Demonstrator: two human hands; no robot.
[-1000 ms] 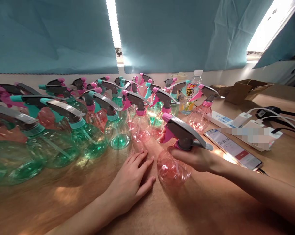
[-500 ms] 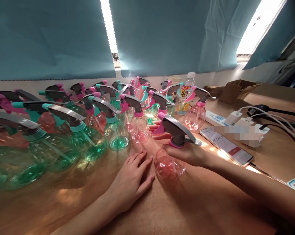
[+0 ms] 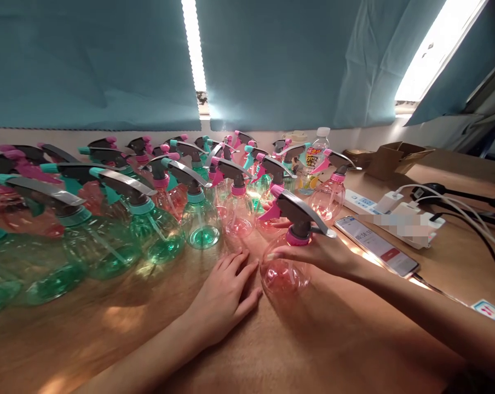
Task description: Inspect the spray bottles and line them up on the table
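In the head view, a clear pink spray bottle [image 3: 286, 276] with a grey and pink trigger head stands upright on the table in front of me. My right hand [image 3: 319, 253] is around its upper body just under the pink collar, thumb on the near side and fingers behind. My left hand [image 3: 229, 290] lies palm down on the table to the left of this bottle, fingers stretched out and holding nothing. Beyond my hands stand another pink spray bottle [image 3: 238, 216] and a green spray bottle [image 3: 201, 221].
Several more green and pink spray bottles crowd the left and back. At right lie a phone [image 3: 376, 246], a power strip [image 3: 360, 203] with plugs and cables, and an open cardboard box [image 3: 391, 161]. A labelled drink bottle [image 3: 313, 161] stands near the wall.
My right thumb now lies a little lower, stretched across the bottle's near side. The view has shifted slightly. My left hand rests in the same place.
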